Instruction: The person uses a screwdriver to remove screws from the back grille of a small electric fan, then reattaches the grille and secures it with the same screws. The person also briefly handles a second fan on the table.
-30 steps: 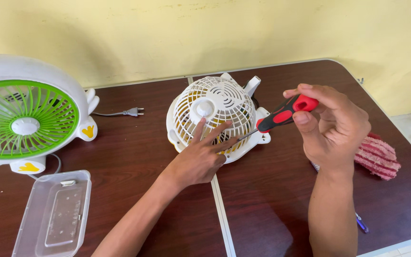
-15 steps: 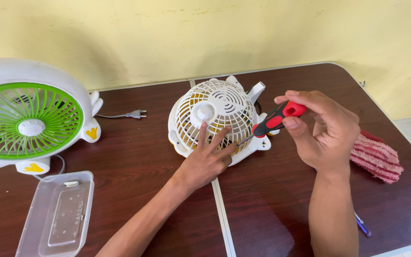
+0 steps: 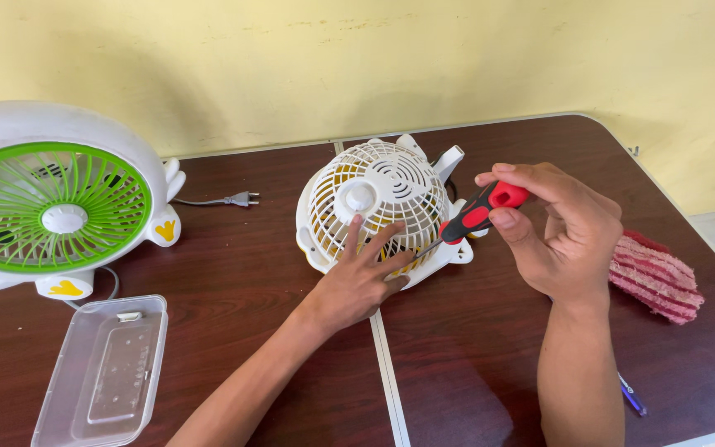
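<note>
White fan [image 3: 378, 203] lies grille-up, mid surface [image 3: 242, 285].
L hand [image 3: 363, 277]: open, fingers spread flat on grille; unchanged vs 1 s ago.
R hand [image 3: 560, 228]: closed on red/black screwdriver [image 3: 473, 219]. Tip now lower, at fan's right rim near mount tab. Judged: tool seating on screw.
Green fan [image 3: 51, 207] far left of white fan.

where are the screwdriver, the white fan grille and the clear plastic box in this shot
screwdriver [image 3: 483, 212], head view, on its red and black handle
white fan grille [image 3: 378, 199], head view, on the ribs near the round hub
clear plastic box [image 3: 105, 372], head view, on its flat lid
</note>
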